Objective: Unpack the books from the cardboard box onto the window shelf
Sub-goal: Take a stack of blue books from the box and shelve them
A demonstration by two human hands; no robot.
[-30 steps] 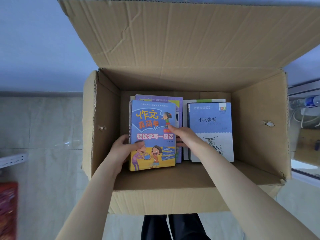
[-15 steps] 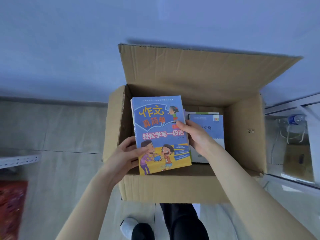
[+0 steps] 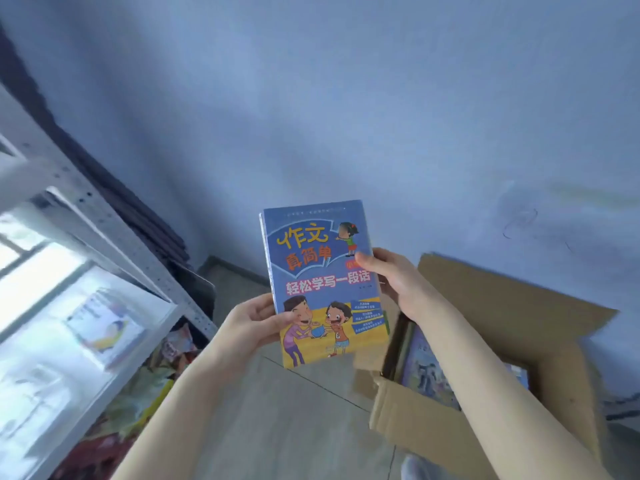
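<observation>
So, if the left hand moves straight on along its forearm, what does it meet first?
The left hand grips the book; past it, likely only the blue wall, though depth is unclear.

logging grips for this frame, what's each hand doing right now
Left hand: grips the blue book at its lower left edge.
Right hand: grips the same book at its right edge.

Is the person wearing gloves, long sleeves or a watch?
No. The left hand and right hand are bare, without gloves or rings. Both forearms are bare to the picture's edge: no sleeves, watch or bracelet show.
</observation>
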